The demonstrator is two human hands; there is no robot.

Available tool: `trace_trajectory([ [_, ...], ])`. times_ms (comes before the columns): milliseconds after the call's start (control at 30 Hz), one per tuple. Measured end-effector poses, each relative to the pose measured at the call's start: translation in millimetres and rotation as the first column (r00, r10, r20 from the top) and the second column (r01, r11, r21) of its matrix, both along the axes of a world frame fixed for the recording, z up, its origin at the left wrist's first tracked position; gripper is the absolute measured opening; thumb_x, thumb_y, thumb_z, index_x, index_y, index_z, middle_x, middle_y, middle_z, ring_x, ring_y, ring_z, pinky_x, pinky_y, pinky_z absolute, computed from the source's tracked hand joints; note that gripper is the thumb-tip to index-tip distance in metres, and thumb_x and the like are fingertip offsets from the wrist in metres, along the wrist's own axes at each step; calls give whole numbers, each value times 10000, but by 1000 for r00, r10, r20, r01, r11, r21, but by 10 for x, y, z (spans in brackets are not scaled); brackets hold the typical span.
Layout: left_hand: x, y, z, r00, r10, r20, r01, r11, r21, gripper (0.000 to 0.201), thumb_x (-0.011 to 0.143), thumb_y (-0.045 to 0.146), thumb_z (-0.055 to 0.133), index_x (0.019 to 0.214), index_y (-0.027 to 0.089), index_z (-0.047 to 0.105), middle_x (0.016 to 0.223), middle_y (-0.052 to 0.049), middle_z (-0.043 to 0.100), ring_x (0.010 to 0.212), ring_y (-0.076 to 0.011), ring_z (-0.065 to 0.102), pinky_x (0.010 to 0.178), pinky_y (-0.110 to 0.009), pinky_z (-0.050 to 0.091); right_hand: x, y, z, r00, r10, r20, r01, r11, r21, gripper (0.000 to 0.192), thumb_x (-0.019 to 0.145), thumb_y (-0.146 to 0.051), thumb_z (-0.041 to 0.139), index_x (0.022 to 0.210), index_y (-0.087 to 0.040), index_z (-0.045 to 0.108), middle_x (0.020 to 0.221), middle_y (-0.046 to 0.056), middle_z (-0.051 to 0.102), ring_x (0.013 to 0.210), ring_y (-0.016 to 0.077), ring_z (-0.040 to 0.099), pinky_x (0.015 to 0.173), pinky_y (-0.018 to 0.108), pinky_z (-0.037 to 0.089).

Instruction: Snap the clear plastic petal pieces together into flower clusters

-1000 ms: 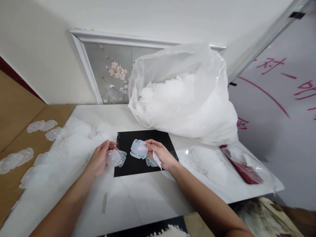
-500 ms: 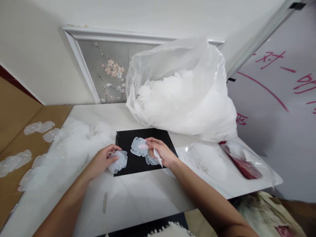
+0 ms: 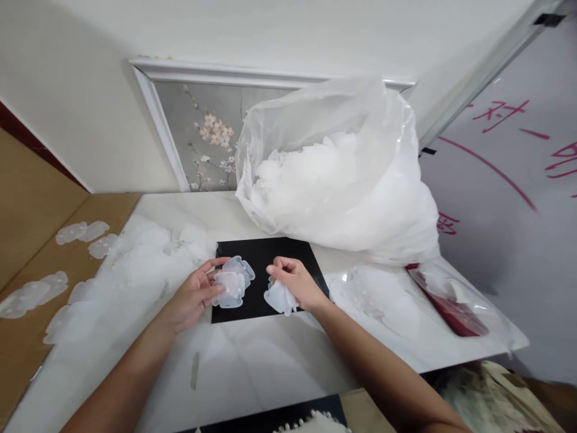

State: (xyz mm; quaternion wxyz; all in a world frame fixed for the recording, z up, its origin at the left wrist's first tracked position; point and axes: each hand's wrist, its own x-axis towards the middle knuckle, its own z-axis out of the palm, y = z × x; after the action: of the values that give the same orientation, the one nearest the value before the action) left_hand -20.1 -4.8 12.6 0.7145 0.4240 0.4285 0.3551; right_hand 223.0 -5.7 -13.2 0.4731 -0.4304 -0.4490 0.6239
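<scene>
Between the thumb and fingers of my left hand (image 3: 196, 294) are a few overlapping translucent plastic pieces (image 3: 232, 287), flat with notched, rounded outlines. They are over the left part of a black mat (image 3: 255, 304). My right hand (image 3: 295, 281) is closed at the mat's right side, thumb and forefinger pinched together. Several similar white pieces (image 3: 280, 297) hang from under its palm, held by the curled fingers. Whether anything sits in the pinch itself is too small to tell.
A large clear bag (image 3: 342, 204) full of white pieces stands behind the mat. Loose pieces (image 3: 130, 270) spread over the left of the table and onto cardboard (image 3: 27, 264). More pieces (image 3: 378, 297) lie to the right, near a red item in clear plastic (image 3: 451, 300).
The piece that my right hand held up over the mat is gone from its fingertips. My left hand has moved slightly right and now holds a fanned-out set of pieces. The view has shifted slightly.
</scene>
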Motion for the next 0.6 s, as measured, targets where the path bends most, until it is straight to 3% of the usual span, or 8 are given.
trace_trajectory([
  [67,-2,-10,5,998,-11,61,12,1000,-8,635,694,183,805,1283,245,576,1033,-56,726,840,-177,669,731,-259,524,-21,-28,20,993,-19,118,-2,985,172,440,719,-372,744,581,-202,362,594,-62,431,521,71,365,491,220,300],
  [167,-6,-19,6,989,-23,146,25,1000,-6,638,701,126,789,1294,257,593,1003,-41,731,784,-147,660,694,-222,515,-44,-72,33,963,-41,268,-54,940,337,137,758,-225,652,787,-198,522,848,-13,566,543,62,382,513,225,337],
  [200,-9,-21,3,986,-28,167,30,1000,-4,644,702,116,784,1301,260,594,1005,-41,733,779,-146,661,699,-226,520,-52,-84,25,946,-44,320,-82,925,371,156,770,-191,617,914,-208,561,957,11,588,530,55,371,504,228,344],
  [267,-20,-24,-9,979,-45,199,45,999,2,675,708,107,771,1336,258,577,1036,-60,731,808,-168,673,743,-264,538,-66,-99,-8,913,-66,402,-126,893,431,382,777,-140,578,1145,-240,557,1162,62,573,515,46,348,491,234,369],
  [367,-48,-30,-38,968,-77,240,76,997,12,728,722,105,741,1402,246,522,1097,-92,719,894,-222,692,848,-357,548,-78,-99,-62,893,-120,434,-135,848,512,562,790,-121,597,1315,-287,485,1359,105,501,515,47,351,503,250,436],
  [467,-68,-40,-56,958,-113,265,120,993,-11,732,742,83,697,1423,261,496,1100,-87,722,969,-254,697,923,-424,531,-70,-92,-79,863,-192,467,-158,776,611,565,847,-155,603,1369,-322,464,1431,112,473,565,70,452,550,267,501],
  [600,-48,-54,-54,943,-158,292,172,985,-23,696,757,35,640,1402,266,522,956,-48,757,938,-232,708,1004,-500,483,-49,-96,-73,796,-268,542,-278,634,721,320,941,-166,499,1202,-290,635,1469,108,468,689,105,583,599,271,533],
])
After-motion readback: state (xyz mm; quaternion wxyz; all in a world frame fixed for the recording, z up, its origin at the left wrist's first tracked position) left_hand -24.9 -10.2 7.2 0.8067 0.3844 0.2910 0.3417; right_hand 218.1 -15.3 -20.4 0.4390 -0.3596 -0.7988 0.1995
